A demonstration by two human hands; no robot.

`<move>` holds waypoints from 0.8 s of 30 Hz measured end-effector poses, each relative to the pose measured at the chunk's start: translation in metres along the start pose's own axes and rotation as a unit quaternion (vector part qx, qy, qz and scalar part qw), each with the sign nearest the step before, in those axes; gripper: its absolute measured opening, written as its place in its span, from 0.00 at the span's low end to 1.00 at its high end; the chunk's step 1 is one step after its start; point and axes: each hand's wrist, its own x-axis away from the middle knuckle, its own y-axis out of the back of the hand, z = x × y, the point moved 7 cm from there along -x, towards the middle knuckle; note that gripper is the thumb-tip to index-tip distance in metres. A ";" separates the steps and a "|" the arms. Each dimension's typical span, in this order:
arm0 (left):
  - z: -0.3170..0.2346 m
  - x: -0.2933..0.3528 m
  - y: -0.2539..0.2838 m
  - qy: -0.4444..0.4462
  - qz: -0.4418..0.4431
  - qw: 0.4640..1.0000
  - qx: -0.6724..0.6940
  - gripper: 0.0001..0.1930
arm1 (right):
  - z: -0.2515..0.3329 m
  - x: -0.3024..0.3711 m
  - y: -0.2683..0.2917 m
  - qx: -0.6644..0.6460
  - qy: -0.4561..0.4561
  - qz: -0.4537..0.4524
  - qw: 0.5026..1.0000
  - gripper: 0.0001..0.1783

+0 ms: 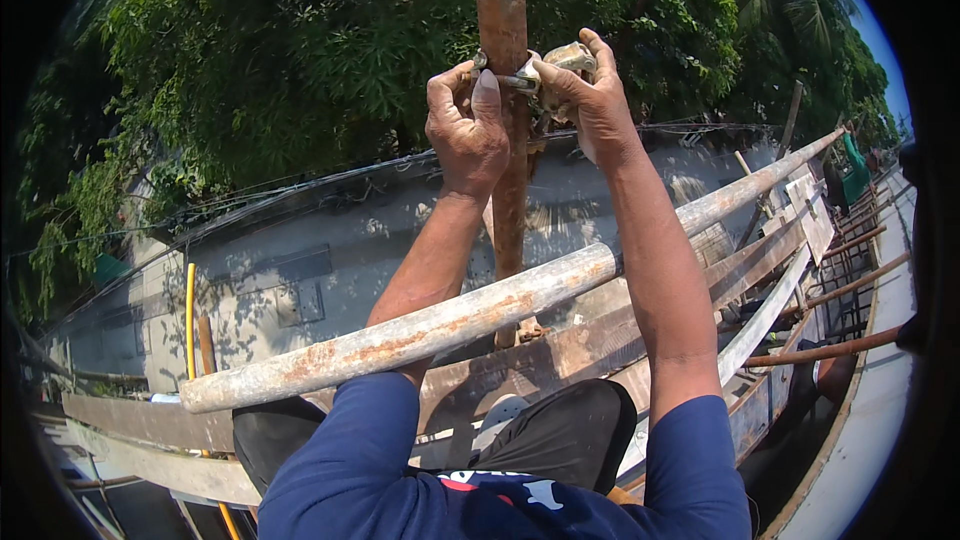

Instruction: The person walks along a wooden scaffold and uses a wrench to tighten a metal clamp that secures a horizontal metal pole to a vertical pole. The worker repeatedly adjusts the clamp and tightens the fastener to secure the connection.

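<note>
A rusty upright scaffold pipe point(501, 5) stands in front of me, with a metal scaffold coupler point(530, 78) around it at hand height. My left hand point(468, 135) is closed at the pipe's left side, thumb and fingers pinching the coupler's bolt end. On the other side my right hand point(592, 100) grips the coupler's body, thumb against it and forefinger raised along its open cap. A pale, rust-stained pipe point(420, 325) slants across in front of me. It covers part of my left arm, while my right forearm crosses in front of it.
Wooden planks point(580, 335) run beneath the slanting pipe near my knees. A yellow pole point(191, 320) rises at the left. Rusty bars point(840, 345) lie along a pale wall edge point(865, 380) at right. Below is paved ground point(270, 280); trees point(270, 60) and cables lie beyond.
</note>
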 end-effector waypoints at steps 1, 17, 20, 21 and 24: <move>-0.001 -0.001 0.001 -0.011 -0.004 1.000 -0.002 0.17 | -0.010 0.001 -0.001 -0.051 -0.082 0.009 0.995 0.45; 0.029 -0.003 0.010 0.110 -0.030 0.977 0.180 0.12 | 0.026 0.007 -0.019 0.014 0.056 0.015 0.998 0.18; 0.035 -0.003 0.007 0.153 -0.041 0.950 0.268 0.11 | 0.027 0.007 -0.020 0.080 0.082 0.006 0.993 0.20; 0.036 -0.004 0.006 0.164 -0.034 0.944 0.285 0.10 | 0.028 0.007 -0.021 0.101 0.103 0.002 0.990 0.20; 0.041 -0.006 0.005 0.211 -0.010 0.919 0.333 0.11 | 0.033 0.010 -0.023 0.162 0.145 -0.011 0.976 0.23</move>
